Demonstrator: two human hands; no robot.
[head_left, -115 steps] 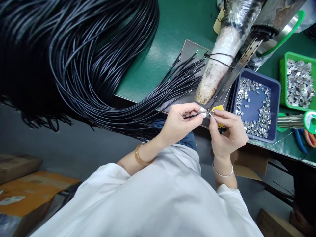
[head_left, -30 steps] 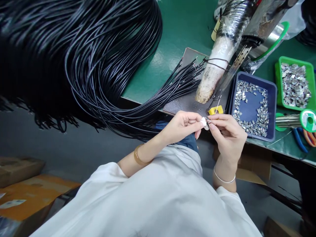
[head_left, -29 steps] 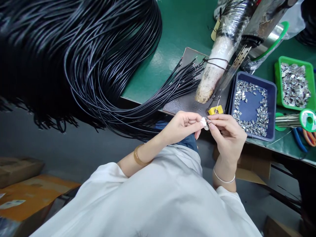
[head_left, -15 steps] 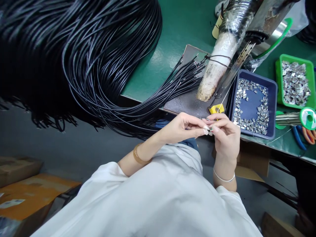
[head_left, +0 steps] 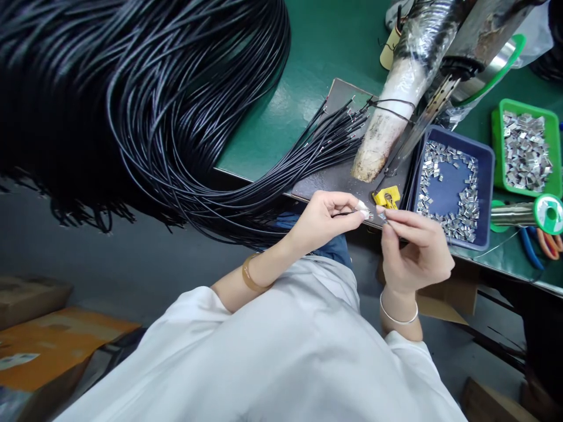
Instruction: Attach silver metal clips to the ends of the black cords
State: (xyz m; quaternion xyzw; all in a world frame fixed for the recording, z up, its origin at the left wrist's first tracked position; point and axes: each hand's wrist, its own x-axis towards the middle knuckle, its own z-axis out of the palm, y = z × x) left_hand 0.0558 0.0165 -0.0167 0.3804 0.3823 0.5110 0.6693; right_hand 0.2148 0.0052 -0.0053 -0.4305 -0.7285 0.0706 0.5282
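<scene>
Thumb and fingers of my left hand (head_left: 323, 221) pinch a thin black cable (head_left: 345, 214) near its end. Short wire ends (head_left: 370, 216) stick out past the fingertips toward the right. My right hand (head_left: 416, 249) is closed in a pinch on a small silvery metal piece (head_left: 382, 217), just apart from the wire ends. Its exact kind is too small to tell. Right behind the fingers, a yellow holder (head_left: 387, 197) sits on the dark board (head_left: 325, 184). Many black cables (head_left: 281, 176) lie across that board with their ends to the right.
A blue tray (head_left: 487, 193) and a green tray (head_left: 497, 140) hold small metal parts. A wrapped pipe (head_left: 385, 117) and a metal soldering iron (head_left: 433, 105) slant over the board. A solder spool (head_left: 549, 214) and orange-blue handles (head_left: 539, 246) lie at the right. Cardboard boxes (head_left: 61, 340) stand below left.
My hands were together at the fingertips; now they are slightly apart. The right hand has shifted right and turned, with the metal piece showing in its pinch. The wire ends are now visible.
</scene>
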